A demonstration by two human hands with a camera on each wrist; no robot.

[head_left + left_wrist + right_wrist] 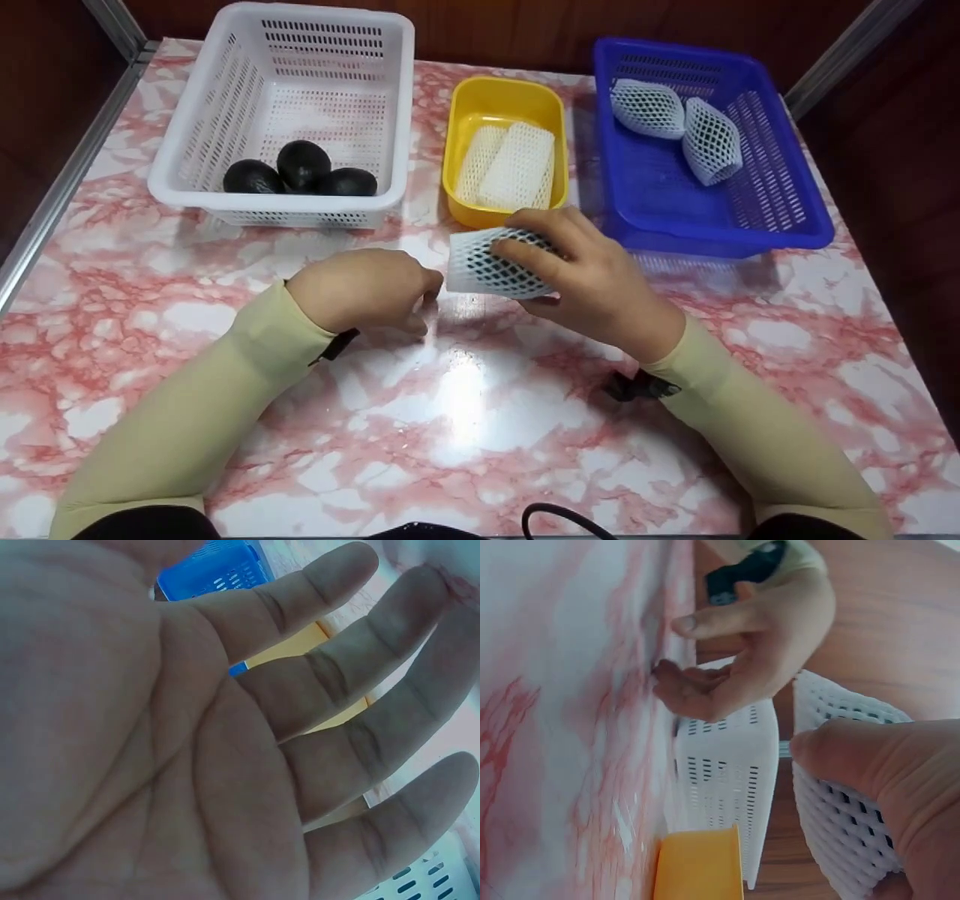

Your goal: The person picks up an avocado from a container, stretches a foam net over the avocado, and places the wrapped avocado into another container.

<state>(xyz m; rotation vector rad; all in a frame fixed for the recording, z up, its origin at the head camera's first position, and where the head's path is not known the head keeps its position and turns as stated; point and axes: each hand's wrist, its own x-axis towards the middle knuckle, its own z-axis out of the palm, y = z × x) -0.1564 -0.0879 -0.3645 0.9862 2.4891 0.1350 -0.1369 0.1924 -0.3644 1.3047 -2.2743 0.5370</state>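
Note:
My right hand (pixel 600 285) grips a dark fruit inside a white foam net (pixel 484 262), holding it above the table in front of the yellow bin. In the right wrist view the thumb presses on the net's (pixel 840 814) side. My left hand (pixel 364 289) holds nothing; its fingers are loosely bent and stop just left of the net. The left wrist view shows its bare palm (pixel 225 765). Three dark avocados (pixel 304 165) lie in the near part of the white basket (pixel 277 201). Flat white foam nets (pixel 517 169) lie in the yellow bin (pixel 480 217).
A blue basket (pixel 667 206) at the back right holds two netted fruits (pixel 649 109). The white basket stands at the back left, the yellow bin between them. A black cable (pixel 562 510) lies at the near edge of the marbled table (pixel 360 465).

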